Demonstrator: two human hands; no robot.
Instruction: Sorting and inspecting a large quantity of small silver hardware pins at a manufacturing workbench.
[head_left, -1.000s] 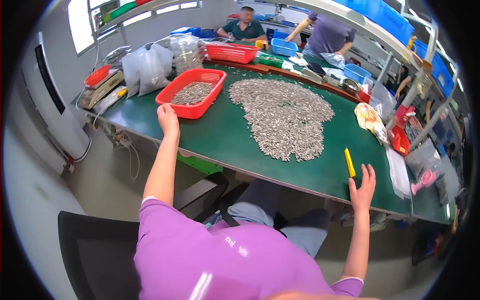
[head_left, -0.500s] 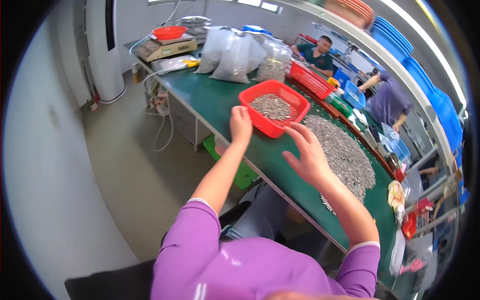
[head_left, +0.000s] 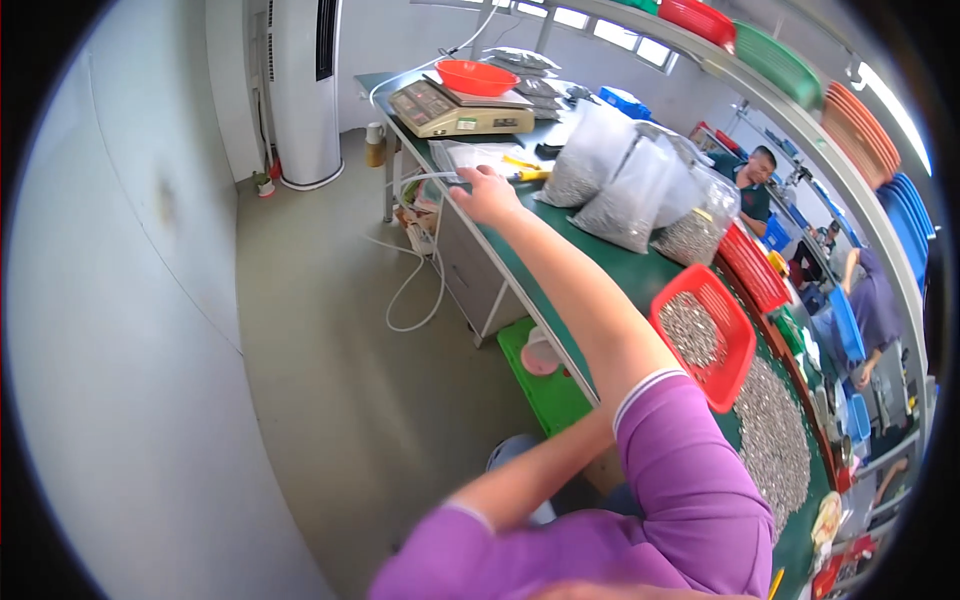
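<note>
My right hand (head_left: 487, 195) reaches far across to the left, over the table's near edge. Its fingers are apart and nothing shows in them. Just beyond it lie a clear plastic bag (head_left: 465, 153) and a yellow-handled tool (head_left: 533, 175); whether the fingertips touch the bag I cannot tell. My left forearm passes beneath the right arm, which hides my left hand. Right of the right arm stands a red plastic basket (head_left: 738, 372) with small metal parts (head_left: 690, 328) in it. A broad heap of the same small parts (head_left: 772, 430) lies beside it on the green table.
A scale (head_left: 455, 118) with an orange-red bowl (head_left: 482, 77) stands at the table's far left. Filled clear bags (head_left: 630, 205) stand behind the arm. A red crate (head_left: 752, 268) lines the far edge. Co-workers sit beyond. A green stool (head_left: 545, 385) is under the table.
My right hand has left the red basket and swung far left toward the plastic bag. My left hand has come off the basket and gone behind the right arm. The view has turned left.
</note>
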